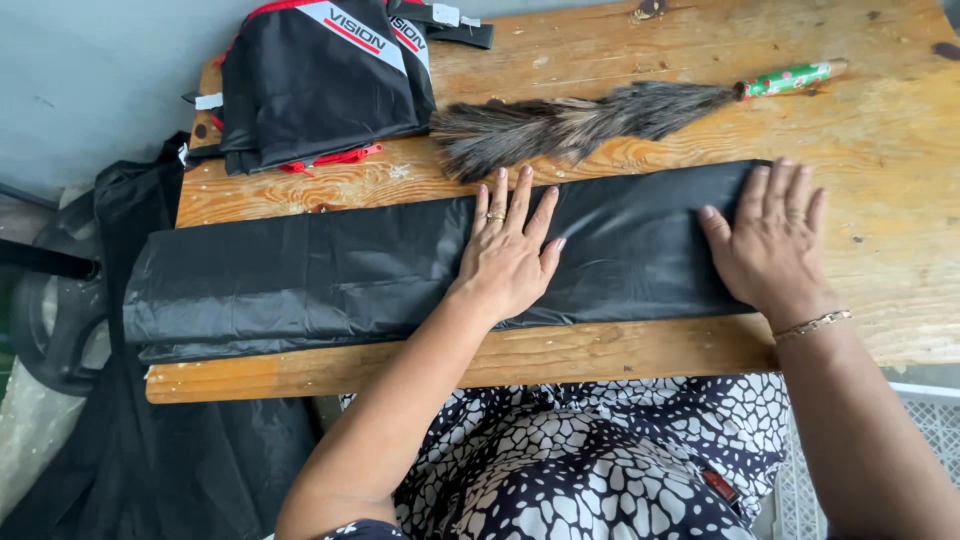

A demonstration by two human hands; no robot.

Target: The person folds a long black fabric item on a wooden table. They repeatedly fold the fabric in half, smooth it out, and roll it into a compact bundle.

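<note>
**Both palms flat on a long strip of folded black sheet**

A long folded black sheet (330,275), shiny like thin plastic or coated fabric, lies lengthwise across the wooden desk (900,140), running from its left edge, where it overhangs a little, to roughly two thirds of the way to the right. The left hand (510,255) rests on it near the middle, fingers spread and released, palm pressed down, grasping nothing; a ring shows on one finger. The right hand (775,245) lies flat on the sheet's right end, fingers straight and close together, also open and holding nothing, with a thin bracelet (812,324) at the wrist.

Just behind the sheet, a feather duster (580,125) with dark grey-brown plumes lies on the desk, its green and red patterned handle pointing right. At the far left corner sits a folded black garment bag (315,85) with red and white trim. More black material (150,450) hangs down off the desk's left side toward the floor. The person wears a black and white patterned dress (580,460).
</note>
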